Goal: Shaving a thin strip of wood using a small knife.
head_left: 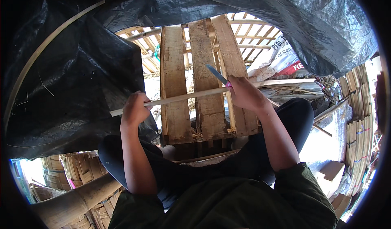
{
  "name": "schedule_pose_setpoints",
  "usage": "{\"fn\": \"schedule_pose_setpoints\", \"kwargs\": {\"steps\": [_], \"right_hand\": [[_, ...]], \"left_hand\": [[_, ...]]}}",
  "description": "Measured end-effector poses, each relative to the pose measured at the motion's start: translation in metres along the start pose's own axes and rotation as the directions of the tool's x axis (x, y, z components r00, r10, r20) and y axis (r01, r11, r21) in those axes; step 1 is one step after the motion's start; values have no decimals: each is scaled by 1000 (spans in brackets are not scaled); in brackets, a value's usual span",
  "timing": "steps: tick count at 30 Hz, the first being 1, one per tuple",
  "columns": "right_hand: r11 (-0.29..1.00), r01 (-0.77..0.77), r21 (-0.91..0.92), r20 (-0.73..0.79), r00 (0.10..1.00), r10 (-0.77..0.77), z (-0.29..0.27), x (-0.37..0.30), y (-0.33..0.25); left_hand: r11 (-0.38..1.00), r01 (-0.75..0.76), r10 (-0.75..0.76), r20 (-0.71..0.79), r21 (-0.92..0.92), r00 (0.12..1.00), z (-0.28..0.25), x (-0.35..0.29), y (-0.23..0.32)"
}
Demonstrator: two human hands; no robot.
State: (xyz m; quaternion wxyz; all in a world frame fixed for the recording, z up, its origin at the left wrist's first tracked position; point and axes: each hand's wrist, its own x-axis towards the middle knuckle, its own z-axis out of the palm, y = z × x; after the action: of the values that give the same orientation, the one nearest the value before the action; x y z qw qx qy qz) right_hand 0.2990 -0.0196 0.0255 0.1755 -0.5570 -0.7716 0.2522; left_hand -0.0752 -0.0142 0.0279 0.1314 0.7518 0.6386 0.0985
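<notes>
My left hand (pixel 136 108) is closed around a long, pale bamboo strip (pixel 189 95), near its left end, which sticks out past my fist. The strip runs across in front of me, rising slightly to the right. My right hand (pixel 245 93) grips a knife with a pink handle (pixel 228 84); its grey blade (pixel 216 73) points up and to the left. The strip's right part reaches my right hand, and whether those fingers also hold it is hidden. Beneath the strip stands a slatted wooden bench (pixel 174 74) between my knees.
Black plastic sheeting (pixel 81 78) hangs at the left and overhead. More split strips (pixel 289 82) lie to the right of the bench, beside a printed white sack (pixel 275 58). Bundled bamboo slats (pixel 358 135) stand at far right. A thick bamboo pole (pixel 77 200) lies at lower left.
</notes>
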Motion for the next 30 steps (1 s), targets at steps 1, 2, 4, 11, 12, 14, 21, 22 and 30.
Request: {"fn": "schedule_pose_setpoints", "kwargs": {"steps": [1,2,4,11,12,14,21,22,30], "right_hand": [[998,23,54,-28,999,-21,2,2,-2],[999,16,50,-28,999,-14,3,3,-3],[995,37,97,-62,998,-31,3,7,-9],[1000,-8,1,-290,957,8,3,42,18],[996,-25,88,-380,923,57,3,43,19],[991,-89,102,-427,896,124,-6,38,15],[896,-443,15,-481,782,395,12,34,40],[862,-506,-20,-473,764,438,18,34,42],[865,-490,112,-336,800,497,36,37,19]], "left_hand": [[1000,2,-2,-2,3,1000,2,0,-1],[990,-84,85,1,-117,996,-2,4,18],[945,-226,214,-79,-237,974,3,7,37],[955,-227,219,-62,-193,974,34,16,53],[941,-257,243,-90,-220,966,39,17,56],[911,-330,290,-184,-246,939,47,17,61],[929,-295,262,-165,-222,951,49,21,64],[931,-286,249,-180,-225,952,50,22,65],[925,-266,233,-151,-269,961,50,23,66]]}}
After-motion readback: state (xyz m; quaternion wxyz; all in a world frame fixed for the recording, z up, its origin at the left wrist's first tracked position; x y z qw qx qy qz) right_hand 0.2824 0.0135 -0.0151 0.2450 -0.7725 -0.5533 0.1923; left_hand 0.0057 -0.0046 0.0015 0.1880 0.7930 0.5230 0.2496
